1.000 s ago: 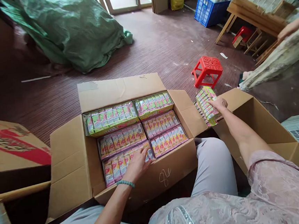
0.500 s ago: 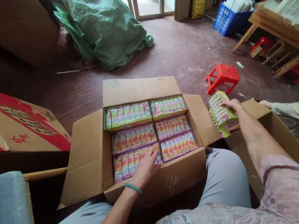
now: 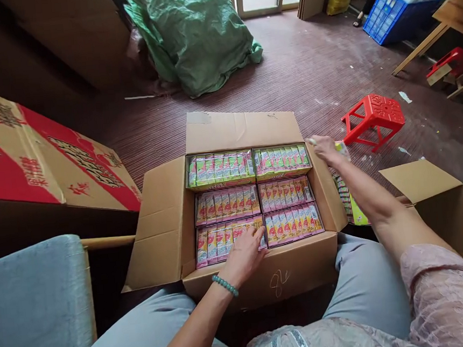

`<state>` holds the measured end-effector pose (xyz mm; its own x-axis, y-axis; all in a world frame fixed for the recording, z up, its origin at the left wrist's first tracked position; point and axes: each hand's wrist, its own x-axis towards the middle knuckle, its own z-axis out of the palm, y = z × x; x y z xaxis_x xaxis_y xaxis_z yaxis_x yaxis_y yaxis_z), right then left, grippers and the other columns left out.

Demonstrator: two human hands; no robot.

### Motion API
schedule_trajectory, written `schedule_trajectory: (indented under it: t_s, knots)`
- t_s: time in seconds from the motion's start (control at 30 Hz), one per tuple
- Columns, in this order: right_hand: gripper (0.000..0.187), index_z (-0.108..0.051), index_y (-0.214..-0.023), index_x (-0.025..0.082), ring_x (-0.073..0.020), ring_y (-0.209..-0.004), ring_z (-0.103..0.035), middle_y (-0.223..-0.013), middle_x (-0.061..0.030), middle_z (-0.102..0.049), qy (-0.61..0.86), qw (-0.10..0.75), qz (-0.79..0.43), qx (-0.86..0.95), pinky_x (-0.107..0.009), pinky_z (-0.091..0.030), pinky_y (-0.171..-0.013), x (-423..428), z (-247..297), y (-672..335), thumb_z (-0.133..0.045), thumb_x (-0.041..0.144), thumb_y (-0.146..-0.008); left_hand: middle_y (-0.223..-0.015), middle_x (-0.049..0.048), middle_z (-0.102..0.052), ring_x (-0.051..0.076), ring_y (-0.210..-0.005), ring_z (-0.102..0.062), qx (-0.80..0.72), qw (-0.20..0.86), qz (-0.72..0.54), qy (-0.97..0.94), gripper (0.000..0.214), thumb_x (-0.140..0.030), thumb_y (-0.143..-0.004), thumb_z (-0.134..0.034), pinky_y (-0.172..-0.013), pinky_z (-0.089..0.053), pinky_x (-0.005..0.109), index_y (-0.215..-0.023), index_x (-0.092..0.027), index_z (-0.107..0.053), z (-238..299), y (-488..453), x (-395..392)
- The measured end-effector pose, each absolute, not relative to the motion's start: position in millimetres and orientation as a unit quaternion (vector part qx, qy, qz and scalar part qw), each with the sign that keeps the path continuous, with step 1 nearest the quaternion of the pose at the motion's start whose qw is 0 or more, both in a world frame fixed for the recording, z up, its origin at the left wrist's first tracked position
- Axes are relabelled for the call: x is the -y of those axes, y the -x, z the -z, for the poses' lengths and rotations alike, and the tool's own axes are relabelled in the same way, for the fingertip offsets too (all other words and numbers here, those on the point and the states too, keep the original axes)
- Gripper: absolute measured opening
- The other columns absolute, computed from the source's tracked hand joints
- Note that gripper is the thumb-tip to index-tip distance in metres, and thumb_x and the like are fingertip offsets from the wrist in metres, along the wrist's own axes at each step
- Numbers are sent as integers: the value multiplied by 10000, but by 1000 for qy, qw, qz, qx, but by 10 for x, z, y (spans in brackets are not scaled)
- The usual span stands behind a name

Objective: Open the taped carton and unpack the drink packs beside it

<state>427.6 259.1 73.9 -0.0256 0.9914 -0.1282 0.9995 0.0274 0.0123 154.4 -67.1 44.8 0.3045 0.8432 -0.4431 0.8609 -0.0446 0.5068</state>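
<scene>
A brown carton [image 3: 241, 280] stands open between my knees. Trays of slim wrapped packs fill it: green-and-pink packs [image 3: 221, 169] in the far row, pink-and-yellow packs [image 3: 226, 205] in the nearer rows. My left hand [image 3: 246, 248] lies palm down over the near-left tray, fingers stretched out. At the far corner of the right flap [image 3: 328, 189], my right hand [image 3: 324, 149] has its fingers curled over the cardboard edge. A green box [image 3: 342, 150] partly shows behind that wrist. Beside the flap, more packs in a yellow-green box [image 3: 356, 208] are half hidden by my forearm.
Another open carton [image 3: 454, 213] stands at the right. A red stool [image 3: 376, 117] is on the floor beyond. Red-and-brown cartons [image 3: 80, 165] and a blue-grey padded seat [image 3: 36, 304] are on the left. A green sack [image 3: 203, 41] and blue crate [image 3: 388, 16] sit farther off.
My right hand has moved from the green box of packs over to the right flap, which now stands more upright. My left hand stays on the near tray. The view has shifted left.
</scene>
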Motion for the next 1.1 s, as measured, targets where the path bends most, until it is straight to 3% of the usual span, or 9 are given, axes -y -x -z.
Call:
schedule_trajectory:
  t_s: [0.1,0.17,0.37,0.53,0.7,0.9,0.97,1.03,1.1]
  knots:
    - [360,-713,-1203,165,-231,-1027,-638,-1204,-154,-699,-584,67,35,-808,-290,-429,-794,-2594,-468,-3544,-391,115,-1051,-1389,185,-615,333,-1263,-618,-595,364,10,-717,525,-178,-933,-590,-1069,-518,455,-1455,-153,-534,-513,-1530,669]
    - [381,-699,-1215,126,-261,-1089,-606,-1243,-193,-666,-549,74,22,-832,-313,-435,-828,-2598,-308,-3255,-377,67,-1020,-1410,180,-606,323,-1276,-613,-600,368,8,-710,549,-168,-936,-587,-1081,-514,442,-1480,-153,-514,-551,-1522,666]
    - [412,-631,-1298,111,-315,-1196,-524,-1305,-221,-623,-575,8,-14,-818,-404,-380,-1002,-2475,83,-3173,-282,201,-1097,-1402,187,-616,329,-1259,-623,-609,362,-9,-706,557,-176,-924,-617,-1078,-524,459,-1475,-155,-536,-529,-1514,662]
    - [384,-587,-1355,149,-318,-1246,-495,-1369,-210,-602,-577,18,11,-816,-461,-348,-1058,-2340,80,-3183,-325,178,-1076,-1454,181,-620,325,-1311,-630,-595,346,-44,-724,571,-202,-921,-587,-1104,-526,458,-1490,-200,-543,-322,-1495,724]
    - [334,-622,-1283,150,-308,-1205,-526,-1291,-184,-640,-582,31,20,-812,-425,-395,-1018,-2103,-45,-3157,-381,163,-1052,-1433,182,-644,333,-1308,-638,-604,299,-75,-735,516,-236,-945,-565,-1065,-553,465,-1460,-206,-583,-181,-1436,670]
    - [346,-682,-1250,237,-277,-1180,-577,-1231,-124,-672,-521,36,26,-852,-376,-459,-1001,-1196,-194,-3578,-390,201,-1068,-1349,184,-659,332,-1216,-669,-660,211,-148,-706,457,-340,-994,-499,-1002,-572,449,-1415,-191,-594,-195,-1359,587]
    - [332,-651,-1335,264,-249,-1144,-624,-1286,-105,-666,-486,39,56,-871,-335,-503,-946,-974,-281,-3708,-454,233,-1070,-1352,186,-642,332,-1213,-665,-665,204,-169,-698,467,-373,-1002,-484,-992,-577,441,-1419,-186,-580,-213,-1353,583]
    - [497,-535,-1490,293,-248,-1139,-661,-1479,-111,-571,-493,55,83,-865,-320,-541,-882,-910,-420,-3767,-646,310,-1006,-1388,186,-610,335,-1264,-637,-662,206,-182,-697,481,-372,-1000,-490,-1033,-561,450,-1440,-187,-552,-262,-1365,591]
    - [876,-417,-1583,292,-286,-1186,-668,-1638,-151,-403,-521,92,99,-843,-334,-562,-870,-996,-585,-3765,-866,353,-834,-1444,199,-563,346,-1366,-569,-657,212,-187,-698,518,-351,-987,-522,-1119,-511,470,-1473,-170,-511,-328,-1387,596]
